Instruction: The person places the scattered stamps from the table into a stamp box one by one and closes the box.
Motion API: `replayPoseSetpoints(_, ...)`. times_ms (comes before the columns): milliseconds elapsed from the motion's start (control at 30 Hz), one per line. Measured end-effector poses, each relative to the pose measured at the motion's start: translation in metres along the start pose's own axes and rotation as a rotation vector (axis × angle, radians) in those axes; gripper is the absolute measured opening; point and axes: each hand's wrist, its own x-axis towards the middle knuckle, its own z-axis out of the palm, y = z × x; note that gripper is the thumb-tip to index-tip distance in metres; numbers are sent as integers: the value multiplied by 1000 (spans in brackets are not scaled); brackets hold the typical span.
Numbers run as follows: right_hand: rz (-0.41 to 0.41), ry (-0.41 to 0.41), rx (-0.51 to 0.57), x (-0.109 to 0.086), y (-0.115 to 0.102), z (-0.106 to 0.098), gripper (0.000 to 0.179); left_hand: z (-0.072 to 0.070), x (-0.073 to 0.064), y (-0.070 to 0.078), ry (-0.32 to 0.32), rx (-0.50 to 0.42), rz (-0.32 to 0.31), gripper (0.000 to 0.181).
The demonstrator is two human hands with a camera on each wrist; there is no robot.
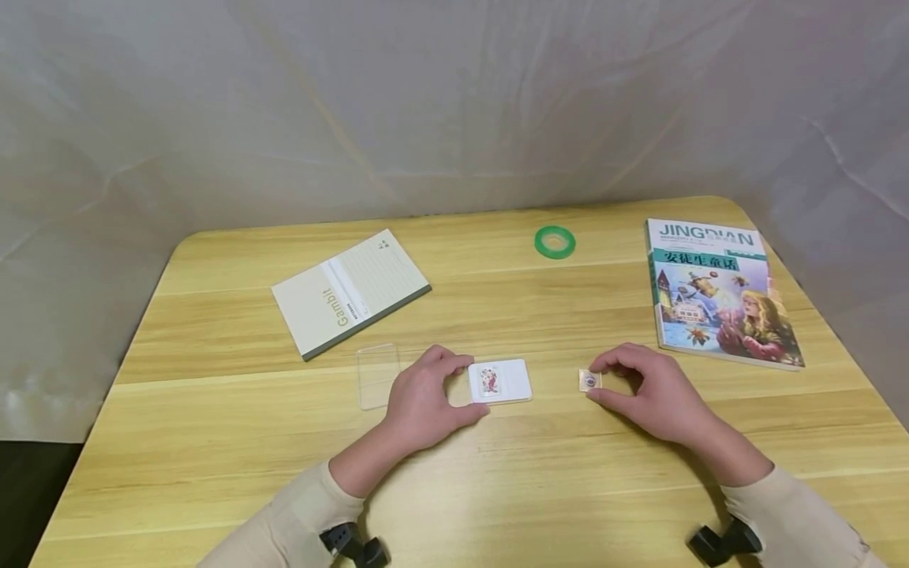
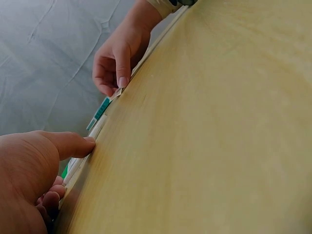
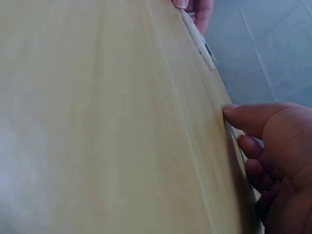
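Observation:
A flat white rectangular case (image 1: 517,382) lies on the table in the middle of the head view, a small stamp-like picture (image 1: 490,380) on its left half. My left hand (image 1: 424,398) holds the case by its left end, thumb on the near edge and fingers on the far edge. To the right, my right hand (image 1: 660,392) pinches a small clear square with a picture (image 1: 589,381) between thumb and forefinger, close over the table. A transparent rectangular lid (image 1: 377,379) lies left of the case, partly behind my left hand. Both wrist views show the hands low at the tabletop.
A beige notebook (image 1: 348,288) lies at the back left of the wooden table (image 1: 490,489). A green tape roll (image 1: 555,242) is at the back, and an illustrated book (image 1: 720,296) lies at the right. Grey fabric (image 1: 440,102) hangs behind the table.

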Motion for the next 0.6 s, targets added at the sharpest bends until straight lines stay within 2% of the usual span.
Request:
replayPoseSetpoints(333,-27,2,24,1,4,3,26,0,0,-1,4,5,11,63)
replayPoseSetpoints(600,-54,-27,62,9,-1,7,26,0,0,-1,-2,-4,5,62)
